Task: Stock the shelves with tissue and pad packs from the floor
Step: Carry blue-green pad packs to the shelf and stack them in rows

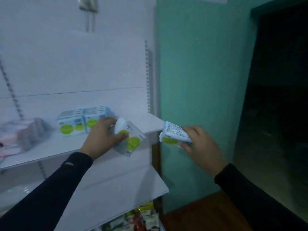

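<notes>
Fingers (123,134) of the left hand (101,137) are curled round a tissue pack (131,140), thumb across its front above the green circle. That pack sits tilted at the front edge of the upper shelf (70,145), its lower corner overhanging the edge. Just behind and left of these fingers, a row of like packs (80,120) stands upright on the same shelf, near the back panel. Further left lies a blurred bundle (31,132); contents cannot be told.

Right hand (198,145) fingers clamp a second pack (175,135), held in the air to the right of the shelf end, in front of the green wall (200,80). This pack projects left from the fingers, tilted, apart from the shelf. Both arms wear dark sleeves (58,189). Below, a lower shelf (116,189) is seen.
</notes>
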Demonstrator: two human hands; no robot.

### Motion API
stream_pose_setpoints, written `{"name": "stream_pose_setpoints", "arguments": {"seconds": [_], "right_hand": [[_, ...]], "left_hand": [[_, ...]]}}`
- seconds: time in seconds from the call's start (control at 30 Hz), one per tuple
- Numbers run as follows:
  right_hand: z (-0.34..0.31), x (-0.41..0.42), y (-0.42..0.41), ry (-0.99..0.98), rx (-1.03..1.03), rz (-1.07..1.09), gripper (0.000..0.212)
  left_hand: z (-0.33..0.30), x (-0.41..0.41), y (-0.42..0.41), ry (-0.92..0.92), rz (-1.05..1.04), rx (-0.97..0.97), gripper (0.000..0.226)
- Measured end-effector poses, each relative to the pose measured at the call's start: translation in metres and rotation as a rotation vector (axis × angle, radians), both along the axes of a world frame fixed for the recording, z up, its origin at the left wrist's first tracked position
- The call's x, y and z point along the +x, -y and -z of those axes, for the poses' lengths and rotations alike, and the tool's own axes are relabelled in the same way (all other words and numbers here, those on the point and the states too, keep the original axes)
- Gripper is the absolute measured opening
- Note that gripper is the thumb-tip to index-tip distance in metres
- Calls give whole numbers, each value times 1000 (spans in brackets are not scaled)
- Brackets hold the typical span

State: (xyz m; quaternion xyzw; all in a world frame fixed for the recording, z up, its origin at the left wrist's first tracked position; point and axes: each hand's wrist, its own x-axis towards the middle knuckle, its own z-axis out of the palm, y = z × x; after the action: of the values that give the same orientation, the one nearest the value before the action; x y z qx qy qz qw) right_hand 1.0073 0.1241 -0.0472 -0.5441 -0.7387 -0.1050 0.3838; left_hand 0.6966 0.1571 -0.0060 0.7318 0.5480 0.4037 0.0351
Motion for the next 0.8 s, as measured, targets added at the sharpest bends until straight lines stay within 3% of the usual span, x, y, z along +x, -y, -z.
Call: {"name": "stream_pose_setpoints", "arguments": {"seconds": [0.1, 0.3, 0.43, 0.53, 0.67, 0.8], "right_hand": [[-19, -69, -36, 37, 17, -122, 44], [-41, -195, -111, 111, -14, -261, 51], [-38, -246, -154, 122, -72, -282, 54], [-30, -269, -179, 135, -141, -309, 54], [-21, -282, -207, 168, -206, -335, 57], [-16, -287, -228, 187, -274, -400, 60]], "left_hand": [[-19, -75, -4, 32, -138, 40, 45], [-35, -205, -39, -114, -318, -63, 51], [-32, -246, -72, -337, -292, -229, 60], [-25, -251, -91, -355, -247, -295, 67], [-12, -251, -98, -67, -264, -243, 83], [21, -254, -97, 237, -306, -246, 70]]}}
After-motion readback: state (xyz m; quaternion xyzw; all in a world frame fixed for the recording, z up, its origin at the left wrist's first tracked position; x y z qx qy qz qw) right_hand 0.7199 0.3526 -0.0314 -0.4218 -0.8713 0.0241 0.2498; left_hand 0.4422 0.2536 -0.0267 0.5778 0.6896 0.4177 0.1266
